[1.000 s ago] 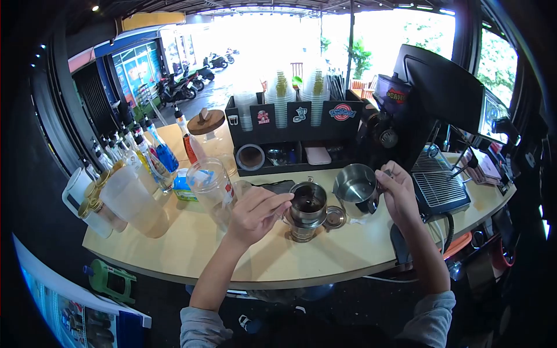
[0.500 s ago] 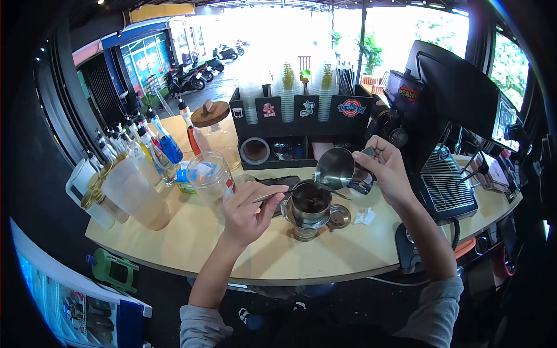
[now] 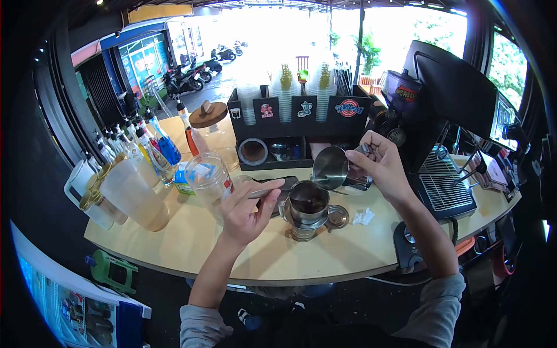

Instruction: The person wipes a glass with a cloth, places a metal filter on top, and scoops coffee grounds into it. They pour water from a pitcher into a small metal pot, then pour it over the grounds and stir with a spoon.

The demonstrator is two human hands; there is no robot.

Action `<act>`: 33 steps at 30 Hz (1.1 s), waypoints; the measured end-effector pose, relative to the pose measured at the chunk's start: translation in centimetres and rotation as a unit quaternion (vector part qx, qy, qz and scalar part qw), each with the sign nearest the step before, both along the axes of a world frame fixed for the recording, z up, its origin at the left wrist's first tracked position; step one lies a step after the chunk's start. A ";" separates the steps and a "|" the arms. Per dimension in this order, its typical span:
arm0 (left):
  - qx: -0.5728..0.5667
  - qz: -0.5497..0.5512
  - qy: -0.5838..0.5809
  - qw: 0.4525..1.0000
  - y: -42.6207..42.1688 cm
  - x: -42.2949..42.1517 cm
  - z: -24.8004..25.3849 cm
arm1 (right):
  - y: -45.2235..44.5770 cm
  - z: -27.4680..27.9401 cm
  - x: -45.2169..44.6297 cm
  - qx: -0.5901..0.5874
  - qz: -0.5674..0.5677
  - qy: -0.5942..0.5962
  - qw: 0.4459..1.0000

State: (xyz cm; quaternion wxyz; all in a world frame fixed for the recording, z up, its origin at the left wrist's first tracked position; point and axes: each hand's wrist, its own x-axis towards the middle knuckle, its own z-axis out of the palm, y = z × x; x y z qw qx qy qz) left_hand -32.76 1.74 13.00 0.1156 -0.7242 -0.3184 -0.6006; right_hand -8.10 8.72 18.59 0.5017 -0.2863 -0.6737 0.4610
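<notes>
My right hand [image 3: 380, 165] is closed on the handle of a steel pitcher [image 3: 332, 167], which tips leftward with its lip at the rim of a metal coffee filter [image 3: 307, 216]. Dark, wet-looking contents show inside the filter. It sits on a ribbed vessel [image 3: 304, 234] on the counter. Pinched in my left hand [image 3: 249, 211] is a spoon [image 3: 268, 188], its far end reaching toward the filter; I cannot make out its tip. A round metal lid [image 3: 337, 217] lies right of the filter. Left of it, behind my left hand, stands a clear jar [image 3: 210, 177].
A crumpled tissue [image 3: 364, 216] lies on the counter [image 3: 325, 264]. Syrup bottles [image 3: 165, 142] and a translucent jug [image 3: 133, 194] crowd the left. A black cup organizer [image 3: 290, 130] stands behind, an espresso machine [image 3: 444, 180] at right.
The pitcher has tipped further over the filter. My left hand has turned slightly, and the spoon's handle sits a little higher. The whole view has shifted a few pixels.
</notes>
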 end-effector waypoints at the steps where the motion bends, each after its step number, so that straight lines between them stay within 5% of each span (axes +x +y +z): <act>1: -0.001 0.001 -0.010 1.000 0.0 0.0 -0.1 | 0.0 0.0 0.0 0.009 0.002 -0.002 1.000; 33: 0.030 0.051 0.005 0.998 0.1 0.3 0.6 | -0.1 0.5 -1.1 0.053 -0.023 -0.042 0.997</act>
